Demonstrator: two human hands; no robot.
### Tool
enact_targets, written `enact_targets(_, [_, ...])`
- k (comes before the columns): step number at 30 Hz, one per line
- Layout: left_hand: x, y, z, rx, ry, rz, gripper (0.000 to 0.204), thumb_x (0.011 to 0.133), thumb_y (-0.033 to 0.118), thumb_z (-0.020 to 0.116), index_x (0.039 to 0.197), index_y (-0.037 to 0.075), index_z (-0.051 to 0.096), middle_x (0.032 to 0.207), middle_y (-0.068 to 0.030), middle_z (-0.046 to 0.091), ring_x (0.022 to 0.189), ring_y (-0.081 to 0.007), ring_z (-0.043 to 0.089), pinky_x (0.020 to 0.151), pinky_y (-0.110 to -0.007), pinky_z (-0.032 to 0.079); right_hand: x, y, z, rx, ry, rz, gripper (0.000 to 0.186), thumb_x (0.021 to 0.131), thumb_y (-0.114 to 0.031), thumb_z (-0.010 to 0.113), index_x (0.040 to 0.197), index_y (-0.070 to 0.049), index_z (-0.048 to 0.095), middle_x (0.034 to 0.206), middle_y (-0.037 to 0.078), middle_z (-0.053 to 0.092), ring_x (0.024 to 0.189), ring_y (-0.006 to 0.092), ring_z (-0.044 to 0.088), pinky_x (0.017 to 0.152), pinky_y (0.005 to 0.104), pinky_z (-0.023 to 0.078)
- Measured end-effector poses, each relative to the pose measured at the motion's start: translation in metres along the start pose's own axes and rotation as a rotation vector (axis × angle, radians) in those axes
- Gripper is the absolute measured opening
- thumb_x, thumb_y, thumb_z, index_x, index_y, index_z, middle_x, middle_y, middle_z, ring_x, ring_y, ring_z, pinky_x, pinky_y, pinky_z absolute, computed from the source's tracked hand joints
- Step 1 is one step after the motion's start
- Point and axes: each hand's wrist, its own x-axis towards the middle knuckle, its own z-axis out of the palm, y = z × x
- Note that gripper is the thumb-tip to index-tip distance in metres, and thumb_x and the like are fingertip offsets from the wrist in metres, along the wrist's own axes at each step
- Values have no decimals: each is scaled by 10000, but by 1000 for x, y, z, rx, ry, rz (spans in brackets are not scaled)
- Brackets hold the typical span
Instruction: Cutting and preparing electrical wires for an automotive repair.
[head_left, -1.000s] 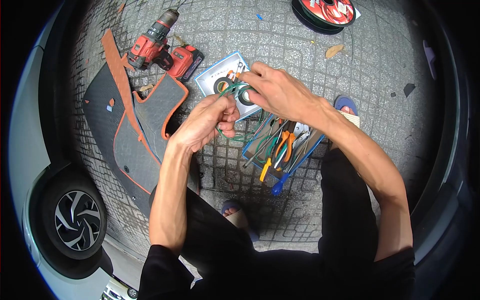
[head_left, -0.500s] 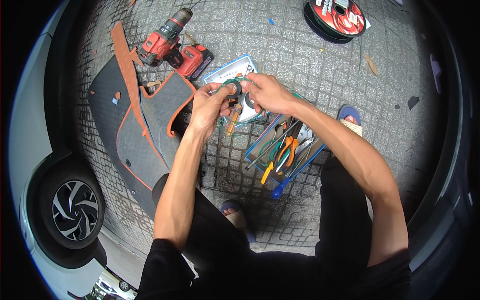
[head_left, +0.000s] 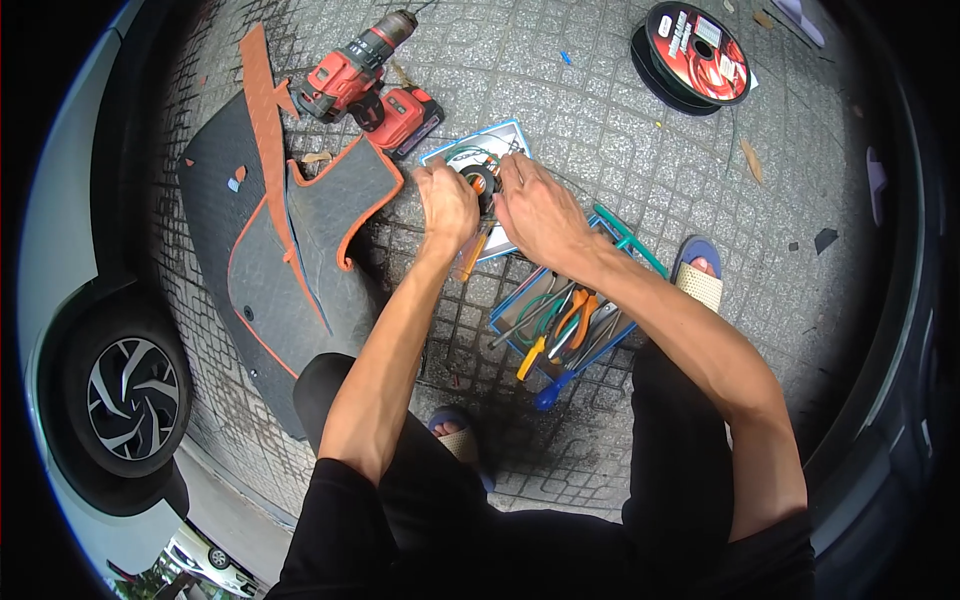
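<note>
My left hand [head_left: 447,208] is closed, knuckles up, over the left side of a white, blue-rimmed tray [head_left: 513,135]. Opposite it, my right hand [head_left: 542,213] has its fingers pressed together, pointing down into the tray. Both sets of fingertips are hidden, so what they pinch does not show. Between the hands is a roll of black tape [head_left: 481,180]; I cannot tell whether it is held or lies in the tray. Green wire [head_left: 468,152] curves just beyond the roll. A screwdriver with an orange, see-through handle [head_left: 473,256] sticks out below my left hand.
A blue-edged toolbox [head_left: 508,298] holds pliers [head_left: 577,315] and other tools near my right forearm. A red cordless drill [head_left: 345,80] rests beside grey, orange-edged mats [head_left: 300,250]. A spool [head_left: 700,60] stands far right. Cars flank both sides; one wheel [head_left: 133,400] shows left.
My hands have turned knuckles-up and drawn apart around the tape roll. The wire loop that hung between them no longer shows below. The whole view has shifted slightly.
</note>
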Motion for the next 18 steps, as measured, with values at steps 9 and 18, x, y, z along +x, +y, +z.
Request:
enact_targets(9, [-16, 11, -2, -54, 22, 126, 609, 871, 10, 569, 1364, -254, 328, 1129, -389, 500, 1015, -489, 568, 911, -477, 495, 4, 32, 29, -140, -69, -259, 579, 953, -169, 535, 1441, 102, 382, 1516, 271, 385, 1411, 401, 390, 1174, 449, 335])
enact_targets(18, [-48, 13, -28, -118, 64, 173, 487, 859, 28, 591, 1293, -171, 495, 1263, -366, 521, 1159, -503, 542, 1021, -488, 453, 22, 7, 22, -185, -30, -259, 510, 985, -152, 460, 1405, 135, 420, 1551, 272, 342, 1469, 376, 311, 1217, 451, 273])
